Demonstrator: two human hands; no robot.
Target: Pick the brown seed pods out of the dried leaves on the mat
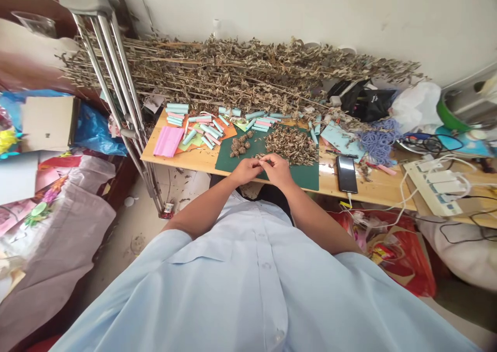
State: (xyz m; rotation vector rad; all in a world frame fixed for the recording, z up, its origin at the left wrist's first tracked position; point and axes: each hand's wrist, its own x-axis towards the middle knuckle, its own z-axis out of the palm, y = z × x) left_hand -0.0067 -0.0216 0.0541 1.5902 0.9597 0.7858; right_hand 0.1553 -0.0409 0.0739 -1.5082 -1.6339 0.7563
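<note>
My left hand (pixel 247 171) and my right hand (pixel 277 170) meet over the front edge of a green cutting mat (pixel 227 164). The fingers of both are pinched together, with a small brown clump of dried leaves (pixel 259 156) just showing at the fingertips; most of it is hidden. Right behind my right hand lies a heap of loose dried leaves (pixel 292 145). Several small balls of dried leaves (pixel 239 145) are grouped on the mat beyond my left hand.
Long dried plant stems (pixel 233 67) cover the table's back. Rolled paper tubes (pixel 212 131) and pink paper (pixel 169 141) lie left on the wooden table (pixel 155 134). A phone (pixel 347 174), a power strip (pixel 433 186) and purple yarn (pixel 380 140) are right. Metal crutches (pixel 112 67) lean left.
</note>
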